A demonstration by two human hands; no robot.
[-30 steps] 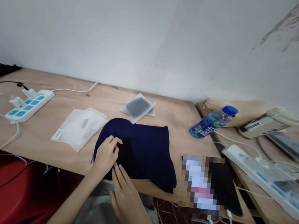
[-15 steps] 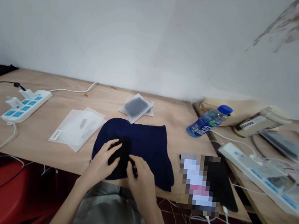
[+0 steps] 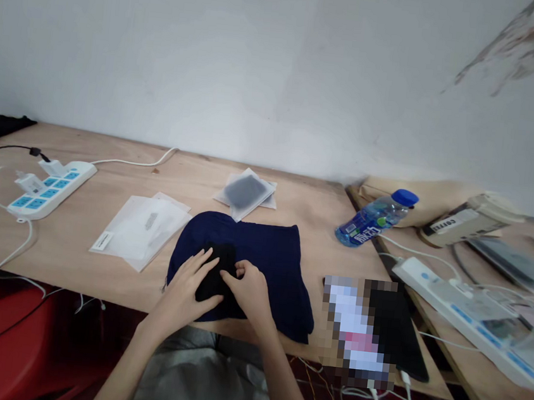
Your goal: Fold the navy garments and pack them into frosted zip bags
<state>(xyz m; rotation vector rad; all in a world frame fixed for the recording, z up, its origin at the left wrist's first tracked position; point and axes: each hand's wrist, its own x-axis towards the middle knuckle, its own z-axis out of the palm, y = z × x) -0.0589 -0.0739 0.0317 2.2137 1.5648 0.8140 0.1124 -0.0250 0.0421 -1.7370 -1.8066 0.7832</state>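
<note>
A navy blue piece of cloth (image 3: pixel 275 252), rounded on its left side, lies flat on the table in front of me. On it rests a smaller black fabric piece (image 3: pixel 219 271). My left hand (image 3: pixel 190 284) lies over the left part of the black fabric with its fingers spread. At the right side of that fabric, my right hand (image 3: pixel 251 287) pinches its edge between thumb and fingers. The hands partly cover the black fabric, so its full outline is hidden.
White translucent sleeves (image 3: pixel 137 228) lie left of the cloth, and a packet with a dark square (image 3: pixel 246 191) behind it. Power strips (image 3: pixel 53 190) sit at both sides. Right stand a blue-capped bottle (image 3: pixel 374 218), a coffee cup (image 3: pixel 469 221) and a pixelated phone (image 3: pixel 356 330).
My right hand has moved up along the right edge of the black fabric. My left hand stays on it, and the black fabric's edge near the right hand has shifted slightly.
</note>
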